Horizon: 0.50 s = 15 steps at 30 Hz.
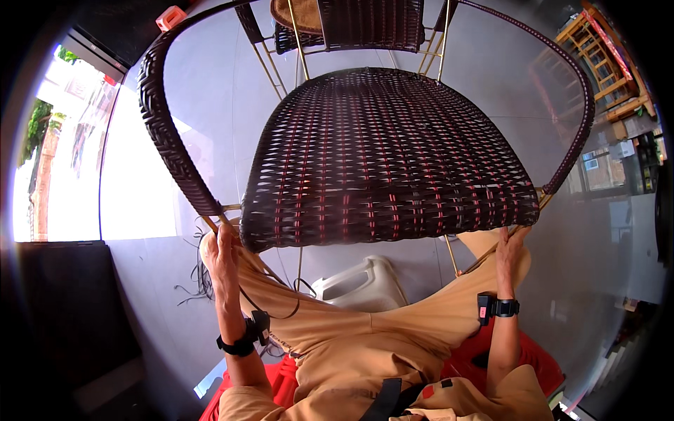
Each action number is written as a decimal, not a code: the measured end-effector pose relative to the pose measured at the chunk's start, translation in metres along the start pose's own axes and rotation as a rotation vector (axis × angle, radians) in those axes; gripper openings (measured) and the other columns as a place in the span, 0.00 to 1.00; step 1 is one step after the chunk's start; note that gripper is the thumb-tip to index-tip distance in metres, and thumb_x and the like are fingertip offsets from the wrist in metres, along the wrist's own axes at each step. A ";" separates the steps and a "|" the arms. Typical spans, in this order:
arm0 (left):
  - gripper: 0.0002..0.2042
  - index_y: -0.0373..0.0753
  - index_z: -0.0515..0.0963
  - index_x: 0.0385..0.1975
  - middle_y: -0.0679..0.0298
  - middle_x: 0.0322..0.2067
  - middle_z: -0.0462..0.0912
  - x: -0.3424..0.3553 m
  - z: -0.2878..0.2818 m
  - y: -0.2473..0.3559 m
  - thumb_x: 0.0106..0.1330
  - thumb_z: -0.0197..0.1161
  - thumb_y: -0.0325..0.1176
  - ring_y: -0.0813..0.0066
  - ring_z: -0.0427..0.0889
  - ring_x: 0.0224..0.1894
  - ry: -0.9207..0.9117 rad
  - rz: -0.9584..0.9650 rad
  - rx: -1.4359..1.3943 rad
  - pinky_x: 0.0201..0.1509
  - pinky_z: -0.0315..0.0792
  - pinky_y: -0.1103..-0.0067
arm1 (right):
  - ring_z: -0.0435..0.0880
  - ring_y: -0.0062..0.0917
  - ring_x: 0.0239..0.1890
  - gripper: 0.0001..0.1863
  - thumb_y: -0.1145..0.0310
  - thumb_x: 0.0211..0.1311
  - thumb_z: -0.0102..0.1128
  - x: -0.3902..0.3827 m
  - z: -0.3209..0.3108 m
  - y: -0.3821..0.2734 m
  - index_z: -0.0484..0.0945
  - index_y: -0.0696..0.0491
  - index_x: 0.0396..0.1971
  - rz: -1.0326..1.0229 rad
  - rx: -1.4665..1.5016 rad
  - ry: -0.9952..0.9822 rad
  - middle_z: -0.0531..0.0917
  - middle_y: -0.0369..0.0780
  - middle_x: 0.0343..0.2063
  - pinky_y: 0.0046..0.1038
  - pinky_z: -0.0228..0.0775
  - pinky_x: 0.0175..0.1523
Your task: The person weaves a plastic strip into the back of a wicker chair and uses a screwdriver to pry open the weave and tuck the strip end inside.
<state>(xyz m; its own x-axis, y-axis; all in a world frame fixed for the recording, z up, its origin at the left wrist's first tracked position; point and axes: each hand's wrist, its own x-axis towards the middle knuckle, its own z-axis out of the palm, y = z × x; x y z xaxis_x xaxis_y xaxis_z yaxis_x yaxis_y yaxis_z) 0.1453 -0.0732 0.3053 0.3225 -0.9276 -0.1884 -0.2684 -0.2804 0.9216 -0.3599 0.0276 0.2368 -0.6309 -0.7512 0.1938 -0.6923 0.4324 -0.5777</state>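
Observation:
A dark brown woven wicker chair [382, 154] with red strands in its seat stands in front of me, its seat facing up and tilted toward me. Its wrapped arm hoops, the left one [163, 126] thicker, curve out on both sides. At the seat's near left corner my left hand [222, 254] is closed on the gold metal frame. My right hand [510, 249] closes on the frame at the near right corner. The fingertips of both are partly hidden. A loose dark strand [270, 314] hangs by my left forearm.
Beneath the chair lies a pale plastic stool [365, 284] between my legs. I sit on a red seat [540, 365]. Another woven chair [372, 27] with a brown cushion stands beyond. Wooden furniture [604, 63] is at far right, a bright doorway [77, 154] at left, and loose strands [200, 281] by my left knee.

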 end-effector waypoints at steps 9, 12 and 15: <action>0.22 0.41 0.68 0.21 0.75 0.14 0.63 0.001 0.001 -0.001 0.64 0.51 0.55 0.91 0.56 0.14 -0.002 -0.014 -0.030 0.17 0.49 0.89 | 0.75 0.49 0.46 0.24 0.69 0.64 0.50 -0.001 -0.004 -0.015 0.52 0.61 0.54 -0.015 -0.082 0.040 0.74 0.57 0.43 0.34 0.66 0.49; 0.18 0.43 0.71 0.25 0.79 0.12 0.60 0.005 0.001 -0.007 0.68 0.48 0.51 0.93 0.49 0.09 0.001 0.054 -0.023 0.10 0.41 0.88 | 0.75 0.51 0.44 0.23 0.65 0.64 0.50 -0.004 -0.008 -0.020 0.54 0.60 0.51 -0.001 -0.189 0.050 0.75 0.58 0.41 0.38 0.68 0.45; 0.19 0.43 0.70 0.23 0.79 0.12 0.58 0.007 0.000 -0.004 0.68 0.48 0.51 0.93 0.48 0.09 -0.022 0.092 0.027 0.11 0.40 0.87 | 0.76 0.52 0.42 0.22 0.61 0.64 0.51 -0.004 -0.008 -0.016 0.56 0.59 0.49 -0.010 -0.219 0.070 0.76 0.58 0.39 0.41 0.69 0.41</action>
<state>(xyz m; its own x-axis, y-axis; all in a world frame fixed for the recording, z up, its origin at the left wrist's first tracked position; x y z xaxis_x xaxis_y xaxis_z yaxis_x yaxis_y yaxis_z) 0.1485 -0.0788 0.3002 0.2754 -0.9549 -0.1113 -0.3208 -0.2004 0.9257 -0.3489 0.0280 0.2512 -0.6410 -0.7231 0.2575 -0.7534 0.5288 -0.3909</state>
